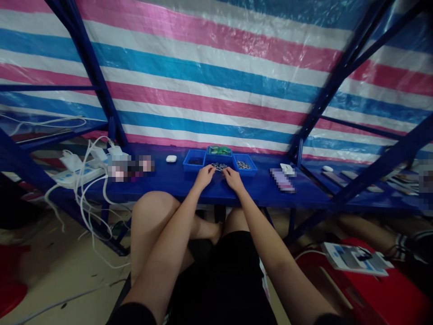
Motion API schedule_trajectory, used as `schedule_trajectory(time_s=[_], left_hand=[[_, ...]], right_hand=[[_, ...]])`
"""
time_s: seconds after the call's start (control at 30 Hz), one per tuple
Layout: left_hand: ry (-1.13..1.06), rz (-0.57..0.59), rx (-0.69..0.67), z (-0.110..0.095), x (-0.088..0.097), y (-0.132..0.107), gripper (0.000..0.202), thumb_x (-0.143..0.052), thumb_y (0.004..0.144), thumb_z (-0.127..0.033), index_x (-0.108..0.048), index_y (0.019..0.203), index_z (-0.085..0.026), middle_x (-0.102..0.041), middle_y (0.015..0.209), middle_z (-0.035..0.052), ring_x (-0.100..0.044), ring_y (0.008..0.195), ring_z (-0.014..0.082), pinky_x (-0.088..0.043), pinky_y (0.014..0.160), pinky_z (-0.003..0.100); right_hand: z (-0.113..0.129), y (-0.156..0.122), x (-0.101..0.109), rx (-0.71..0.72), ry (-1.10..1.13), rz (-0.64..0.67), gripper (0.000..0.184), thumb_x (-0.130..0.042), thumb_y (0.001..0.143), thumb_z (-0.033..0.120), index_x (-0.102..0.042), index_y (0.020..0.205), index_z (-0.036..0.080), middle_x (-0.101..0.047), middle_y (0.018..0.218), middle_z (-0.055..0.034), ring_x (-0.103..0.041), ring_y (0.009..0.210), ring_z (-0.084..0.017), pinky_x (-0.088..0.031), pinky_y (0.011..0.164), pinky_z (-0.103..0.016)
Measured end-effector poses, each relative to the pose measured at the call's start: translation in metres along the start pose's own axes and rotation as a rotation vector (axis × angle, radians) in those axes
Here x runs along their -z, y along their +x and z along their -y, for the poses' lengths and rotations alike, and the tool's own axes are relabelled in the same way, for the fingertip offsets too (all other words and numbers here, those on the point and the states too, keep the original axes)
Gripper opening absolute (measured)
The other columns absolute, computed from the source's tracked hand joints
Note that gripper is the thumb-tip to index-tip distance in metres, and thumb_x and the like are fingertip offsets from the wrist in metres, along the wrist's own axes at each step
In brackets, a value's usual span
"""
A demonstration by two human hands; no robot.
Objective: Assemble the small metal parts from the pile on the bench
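My left hand (204,176) and my right hand (234,179) are close together over the near edge of the blue table, fingertips pinched toward each other. Whatever they pinch is too small to name. Just beyond the fingertips lies a heap of small dark and silvery parts (219,166). Around it stand three blue trays: the left tray (193,168) has dark little pieces inside, the back tray (219,156) contains green pieces (219,150), and the right tray (248,172) holds small silvery pieces (242,164).
A white earphone case (171,159) lies left of the trays. Farther left, white cables hang from a power strip (81,174). A purple phone-like object (282,179) is at right. Blue frame posts (318,108) flank the table; a red stool (389,293) stands lower right.
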State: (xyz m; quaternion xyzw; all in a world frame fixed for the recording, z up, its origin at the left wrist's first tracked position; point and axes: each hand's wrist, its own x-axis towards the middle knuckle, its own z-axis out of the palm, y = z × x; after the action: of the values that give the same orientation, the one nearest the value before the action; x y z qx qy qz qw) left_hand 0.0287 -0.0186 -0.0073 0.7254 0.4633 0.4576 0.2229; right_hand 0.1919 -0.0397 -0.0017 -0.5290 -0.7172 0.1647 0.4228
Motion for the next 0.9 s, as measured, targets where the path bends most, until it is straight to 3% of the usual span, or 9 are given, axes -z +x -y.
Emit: schedule_trajectory(time_s=[0.23,0.6,0.9], left_hand=[[-0.005,-0.007,-0.007,0.005,-0.002,0.001,0.032,-0.041,0.085,-0.042,-0.057,0.073,-0.017,-0.064,0.072,0.0028,-0.056,0.065,0.0136,-0.042,0.064,0.024],[-0.096,-0.038,-0.044,0.004,-0.002,0.003,0.010,-0.051,0.080,-0.021,-0.060,0.082,-0.016,-0.065,0.082,0.0041,-0.059,0.075,0.0139,-0.045,0.071,0.024],[0.032,-0.030,-0.006,0.001,-0.001,0.000,0.029,-0.043,0.086,-0.038,-0.058,0.073,-0.017,-0.064,0.071,0.0025,-0.056,0.065,0.0139,-0.039,0.062,0.024]], right_hand=[[-0.003,0.002,-0.002,-0.002,0.026,0.022,0.029,-0.037,0.089,0.037,-0.054,0.073,0.021,-0.063,0.072,-0.0002,-0.059,0.069,-0.013,-0.040,0.068,-0.022],[-0.011,0.004,-0.005,0.070,0.058,0.005,0.017,-0.046,0.083,0.033,-0.057,0.083,0.021,-0.063,0.075,0.0002,-0.058,0.070,-0.014,-0.042,0.069,-0.024],[-0.005,0.002,-0.003,-0.002,0.077,0.023,0.026,-0.038,0.088,0.036,-0.055,0.077,0.021,-0.064,0.074,-0.0001,-0.059,0.068,-0.014,-0.041,0.067,-0.023]])
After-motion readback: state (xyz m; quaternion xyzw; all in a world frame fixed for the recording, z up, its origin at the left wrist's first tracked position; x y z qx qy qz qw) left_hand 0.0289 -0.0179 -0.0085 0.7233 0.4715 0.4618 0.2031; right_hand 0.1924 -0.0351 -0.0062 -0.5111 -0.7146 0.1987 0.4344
